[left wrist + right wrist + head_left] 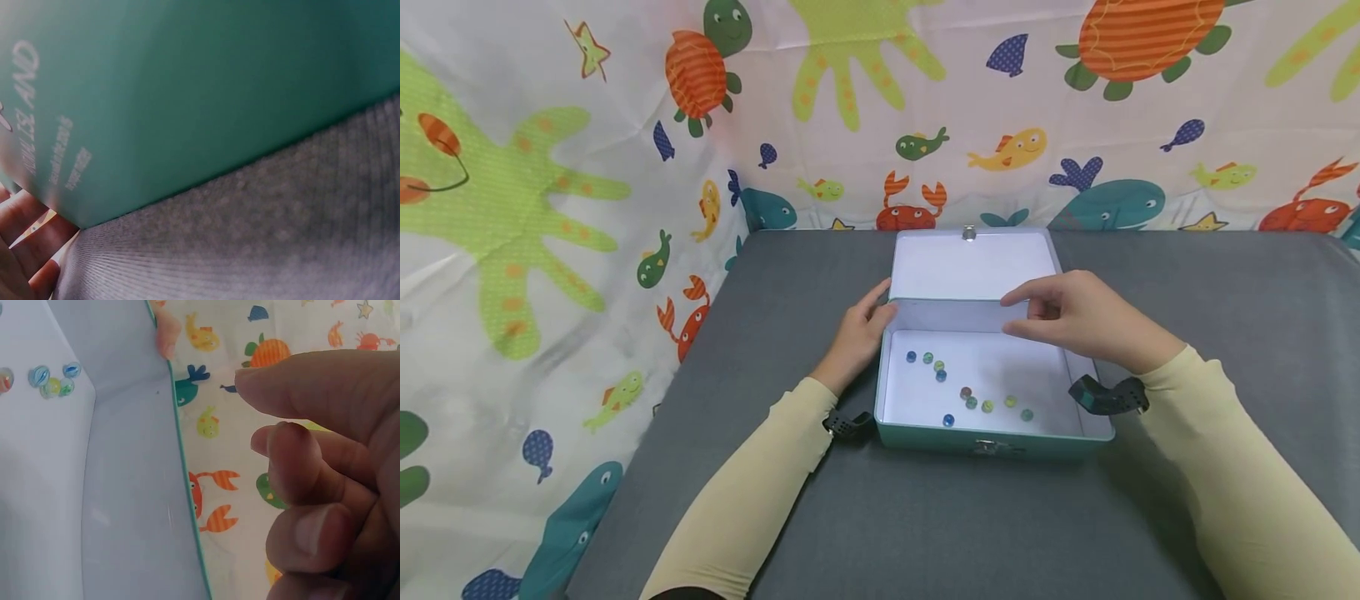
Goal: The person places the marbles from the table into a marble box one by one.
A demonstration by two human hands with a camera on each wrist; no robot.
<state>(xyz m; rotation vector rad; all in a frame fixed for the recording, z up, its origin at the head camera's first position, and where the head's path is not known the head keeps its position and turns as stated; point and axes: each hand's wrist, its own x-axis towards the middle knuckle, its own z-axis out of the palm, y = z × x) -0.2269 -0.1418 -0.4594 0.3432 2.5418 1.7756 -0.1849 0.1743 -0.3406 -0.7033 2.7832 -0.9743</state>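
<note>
A teal metal box (992, 445) with a white inside stands with its hinged lid (973, 265) laid back. On its floor lie several glass marbles (987, 406), blue, green, yellowish and one reddish. My left hand (859, 337) holds the box at its back left corner, thumb at the rim, other fingers along the outside. Those left fingers (39, 240) show at the box's printed corner in the left wrist view. Above the box's right part hovers my right hand (1075, 321), thumb and index finger apart, the other fingers bent, with nothing visible between them.
The box stands on a dark grey cloth surface (1000, 533). Behind and to the left hangs a white curtain (850, 158) printed with sea animals. Dark wrist straps (1108, 395) sit on both arms over pale yellow sleeves.
</note>
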